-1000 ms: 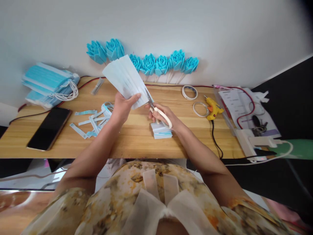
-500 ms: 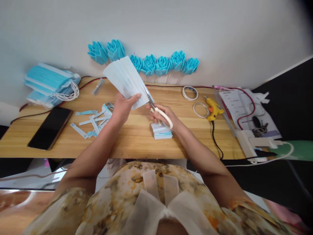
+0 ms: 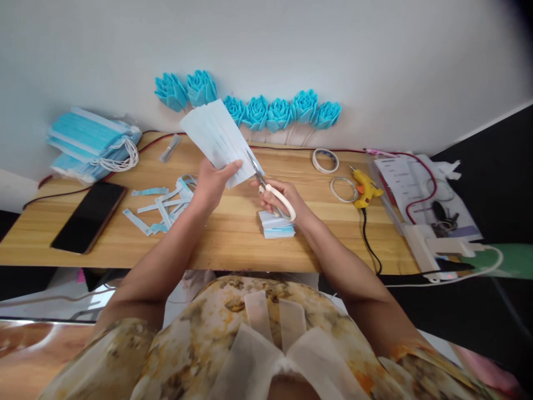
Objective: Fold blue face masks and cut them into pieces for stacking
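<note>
There is one phone (image 3: pixel 89 218), one pair of scissors (image 3: pixel 260 178) and seemingly seven flowers (image 3: pixel 256 113).

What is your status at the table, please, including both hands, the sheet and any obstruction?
Left hand gripping pale pleated sheet. Right hand holding white-handled scissors, blades at sheet's edge. No obstruction seen at blades; stack of pieces near right hand.

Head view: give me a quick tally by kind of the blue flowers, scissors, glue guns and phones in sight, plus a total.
Blue flowers: 7
Scissors, in the right hand: 1
Yellow glue gun: 1
Phone: 1
Total: 10
</note>
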{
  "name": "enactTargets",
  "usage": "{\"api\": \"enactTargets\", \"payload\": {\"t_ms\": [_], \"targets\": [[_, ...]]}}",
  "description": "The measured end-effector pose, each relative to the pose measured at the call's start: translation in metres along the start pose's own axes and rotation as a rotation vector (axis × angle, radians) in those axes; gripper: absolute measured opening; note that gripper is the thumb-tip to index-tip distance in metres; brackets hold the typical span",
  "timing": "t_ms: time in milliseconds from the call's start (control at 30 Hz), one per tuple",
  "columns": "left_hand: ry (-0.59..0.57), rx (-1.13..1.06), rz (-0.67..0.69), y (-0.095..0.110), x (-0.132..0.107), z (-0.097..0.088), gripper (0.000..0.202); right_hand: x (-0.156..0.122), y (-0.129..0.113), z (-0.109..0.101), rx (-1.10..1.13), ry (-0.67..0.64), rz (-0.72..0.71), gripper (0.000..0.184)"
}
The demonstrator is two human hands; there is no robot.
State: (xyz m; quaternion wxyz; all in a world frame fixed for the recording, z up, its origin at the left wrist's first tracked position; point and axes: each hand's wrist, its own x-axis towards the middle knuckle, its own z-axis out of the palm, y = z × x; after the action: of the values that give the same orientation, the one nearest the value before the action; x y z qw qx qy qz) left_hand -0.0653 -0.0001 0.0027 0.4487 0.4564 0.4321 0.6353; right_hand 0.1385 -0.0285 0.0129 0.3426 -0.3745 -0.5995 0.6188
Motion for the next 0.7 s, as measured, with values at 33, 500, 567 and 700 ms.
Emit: {"api": "enactTargets", "payload": {"t_ms": [33, 500, 567, 700], "targets": [[-0.002, 0.004, 0.003, 0.0000, 0.0000, -0.0002, 0.064, 0.0000, 0.0004, 0.0002, 0.000, 0.002, -0.001, 0.063], [0.010, -0.008, -0.001, 0.0023, -0.0001, 0.0008, 0.053, -0.0010, -0.0010, 0.0031, 0.019, 0.022, 0.016, 0.055], [0.006, -0.003, 0.008, 0.0020, 0.0000, 0.0004, 0.053, -0.0013, -0.0011, 0.0035, 0.015, 0.027, 0.013, 0.055], [0.003, 0.000, 0.010, 0.0019, 0.0000, 0.0001, 0.050, -0.0017, -0.0018, 0.0045, 0.003, 0.032, 0.012, 0.055]]}}
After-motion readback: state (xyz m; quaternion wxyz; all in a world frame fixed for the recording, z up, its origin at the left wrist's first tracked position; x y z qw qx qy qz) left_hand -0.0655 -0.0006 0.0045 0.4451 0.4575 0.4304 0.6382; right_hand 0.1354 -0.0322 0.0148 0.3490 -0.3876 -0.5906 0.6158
